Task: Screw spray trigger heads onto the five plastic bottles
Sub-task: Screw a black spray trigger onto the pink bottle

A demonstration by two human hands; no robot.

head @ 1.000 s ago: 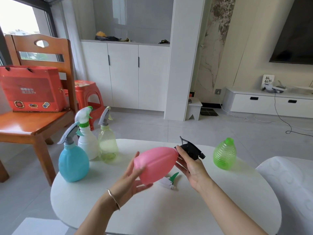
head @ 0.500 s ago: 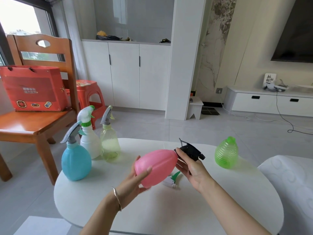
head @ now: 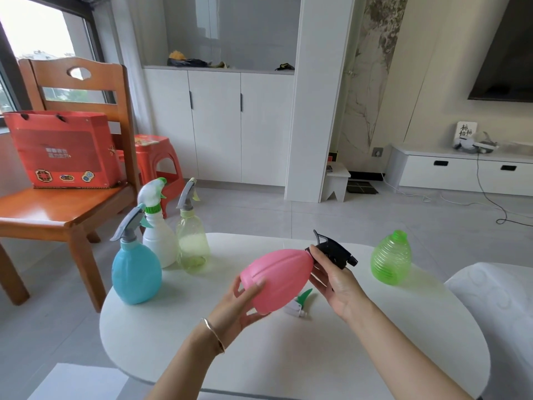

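A pink bottle (head: 278, 277) lies tilted on its side above the white table (head: 288, 356), its base cupped in my left hand (head: 240, 304). At its neck sits a black trigger head (head: 336, 251), and my right hand (head: 336, 280) grips that head and the neck. A loose white-and-green trigger head (head: 297, 304) rests on the table just under the bottle. At the table's left stand a blue bottle (head: 135, 269), a white bottle (head: 158, 238) and a pale yellow bottle (head: 191, 241), each with a trigger head on. A ribbed green bottle (head: 390, 258) stands open-necked at the right.
A wooden chair (head: 72, 203) with a red gift bag (head: 62, 150) stands left of the table, a red plastic stool (head: 157, 160) behind it. A white cushioned seat (head: 496, 313) lies at the right edge. White cabinets line the far wall.
The pink bottle has rolled a little in my hands as my right fingers shifted on the black trigger head. The view has drifted slightly; nothing else moved.
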